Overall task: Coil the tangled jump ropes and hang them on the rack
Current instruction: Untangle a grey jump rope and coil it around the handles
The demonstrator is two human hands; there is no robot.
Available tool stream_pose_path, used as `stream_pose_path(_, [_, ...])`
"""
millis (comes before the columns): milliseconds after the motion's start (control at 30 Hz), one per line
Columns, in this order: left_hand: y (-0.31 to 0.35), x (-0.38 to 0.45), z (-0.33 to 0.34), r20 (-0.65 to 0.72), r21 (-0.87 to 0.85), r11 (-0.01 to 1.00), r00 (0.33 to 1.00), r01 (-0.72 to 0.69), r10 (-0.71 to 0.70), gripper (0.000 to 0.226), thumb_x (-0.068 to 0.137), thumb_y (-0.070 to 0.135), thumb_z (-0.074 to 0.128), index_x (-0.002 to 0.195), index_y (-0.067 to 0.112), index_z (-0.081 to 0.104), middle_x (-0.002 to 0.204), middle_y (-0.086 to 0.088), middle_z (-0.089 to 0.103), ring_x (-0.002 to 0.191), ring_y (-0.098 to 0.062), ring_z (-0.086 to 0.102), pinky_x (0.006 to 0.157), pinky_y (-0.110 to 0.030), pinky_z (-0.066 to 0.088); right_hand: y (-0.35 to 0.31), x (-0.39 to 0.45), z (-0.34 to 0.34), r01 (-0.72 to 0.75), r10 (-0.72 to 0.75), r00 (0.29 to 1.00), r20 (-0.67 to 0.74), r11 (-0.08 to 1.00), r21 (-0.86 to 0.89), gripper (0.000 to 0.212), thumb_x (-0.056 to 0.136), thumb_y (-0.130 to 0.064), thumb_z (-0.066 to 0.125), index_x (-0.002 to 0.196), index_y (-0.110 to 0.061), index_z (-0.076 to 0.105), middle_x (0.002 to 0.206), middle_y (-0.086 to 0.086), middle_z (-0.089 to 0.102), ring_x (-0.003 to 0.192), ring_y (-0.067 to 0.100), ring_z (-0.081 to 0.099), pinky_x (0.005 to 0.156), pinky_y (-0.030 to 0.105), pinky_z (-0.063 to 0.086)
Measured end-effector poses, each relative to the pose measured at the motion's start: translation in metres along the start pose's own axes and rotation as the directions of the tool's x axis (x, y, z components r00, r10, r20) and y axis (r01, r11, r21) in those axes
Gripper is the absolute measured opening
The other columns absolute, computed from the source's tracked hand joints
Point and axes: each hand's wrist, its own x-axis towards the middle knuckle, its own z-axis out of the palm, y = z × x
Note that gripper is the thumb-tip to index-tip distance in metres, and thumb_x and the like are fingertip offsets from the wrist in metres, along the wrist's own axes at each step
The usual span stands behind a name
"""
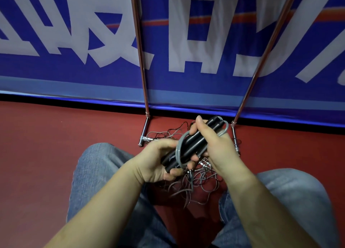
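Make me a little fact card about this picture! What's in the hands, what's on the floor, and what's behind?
left hand: the left hand grips the lower end of the black handles
right hand: the right hand grips the handles higher up
grey rope: the grey rope loops around the handles
floor: tangled ropes lie on the red floor between the knees
rack: metal rack stands behind, nothing visibly hung
background: blue banner

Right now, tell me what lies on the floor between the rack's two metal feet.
In the head view, tangled jump ropes lie on the red floor between the left foot and right foot, partly hidden by both hands gripping black handles.
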Motion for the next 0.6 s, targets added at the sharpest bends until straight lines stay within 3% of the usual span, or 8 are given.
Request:
stream_pose_path(100, [-0.001,0.003,0.006,-0.056,0.063,0.997,0.997,-0.043,0.046,0.056,0.052,0.055,0.081,0.084,0.01,0.074,0.074,-0.008,0.065,0.039,-0.008,0.046,0.034,-0.011,0.032,-0.001,-0.001,0.001,-0.022,0.022,0.999,-0.047,1.0,-0.002,0.033,0.092,-0.028,0.052,0.063,-0.016,0.059,0.056,0.007,0.06,0.034,0.021,0.048,0.036,0.02,0.04])
stream_pose_path(200, [0.0,0.002,0.016,-0.235,0.282,0.958,0.964,-0.053,0.123,0.025,0.06,0.021,0.075,0.083,0.012,0.067,0.068,-0.005,0.066,0.038,-0.005,0.04,0.034,-0.013,0.027,-0.001,-0.002,0.001,-0.038,0.034,0.99,-0.14,0.999,-0.028,0.037,0.092,-0.031,0.053,0.058,-0.02,0.063,0.058,-0.001,0.063,0.052,0.017,0.06,0.045,0.022,0.044])
stream_pose_path(267, [0.004,0.002,0.019,-0.304,0.316,0.947,0.939,-0.062,0.163,0.025,0.065,0.007,0.064,0.089,0.009,0.056,0.058,-0.002,0.062,0.036,-0.006,0.042,0.033,-0.013,0.027,0.0,-0.002,0.001,-0.057,0.058,0.976,-0.209,0.998,0.01,0.039,0.091,-0.033,0.053,0.057,-0.022,0.067,0.059,-0.003,0.065,0.061,0.016,0.061,0.053,0.023,0.043])
stream_pose_path(333, [0.008,0.005,0.019,-0.381,0.285,0.951,0.896,-0.12,0.227,0.035,0.065,0.004,0.065,0.095,0.008,0.048,0.05,-0.001,0.055,0.034,-0.008,0.044,0.031,-0.014,0.029,0.0,-0.003,0.001,-0.067,0.088,0.96,-0.267,0.994,0.087,0.038,0.091,-0.036,0.052,0.061,-0.023,0.071,0.06,-0.002,0.064,0.055,0.011,0.059,0.052,0.021,0.041])
stream_pose_path(433, [0.008,0.01,0.025,-0.512,0.229,0.94,0.79,-0.253,0.337,0.038,0.071,-0.001,0.073,0.088,0.011,0.042,0.046,-0.001,0.053,0.03,-0.01,0.044,0.031,-0.016,0.035,-0.002,-0.005,0.001,-0.059,0.129,0.941,-0.314,0.973,0.221,0.038,0.092,-0.039,0.051,0.067,-0.02,0.072,0.063,0.001,0.063,0.042,0.005,0.052,0.043,0.017,0.039])
stream_pose_path(600, [-0.01,0.024,0.038,-0.627,0.506,0.821,0.539,-0.266,0.562,0.016,0.087,0.023,0.064,0.087,0.017,0.048,0.05,0.006,0.05,0.035,-0.008,0.038,0.037,-0.018,0.03,-0.004,-0.005,0.001,0.01,0.131,0.915,-0.381,0.938,0.345,0.036,0.095,-0.035,0.047,0.076,-0.014,0.069,0.062,0.001,0.06,0.039,0.003,0.049,0.034,0.013,0.034])
